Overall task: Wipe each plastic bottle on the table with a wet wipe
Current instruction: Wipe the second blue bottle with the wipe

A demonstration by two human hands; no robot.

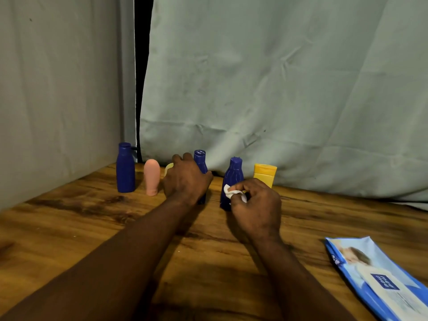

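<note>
Our left hand (pixel 185 179) grips the middle blue bottle (pixel 200 161) at 12 o'clock; our right hand (pixel 256 205) pinches the wet wipe (pixel 234 193) against the next blue bottle (pixel 232 179). We cannot tell which bottles are already wiped.

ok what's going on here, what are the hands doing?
A person is working along a row of plastic bottles standing at the back of a wooden table. The left hand is wrapped around the middle blue bottle. The right hand pinches a crumpled white wet wipe in front of the next blue bottle; whether the wipe touches it is unclear. Another blue bottle, a pink bottle and a yellow bottle stand untouched. The wipes pack lies flat at the right.
</note>
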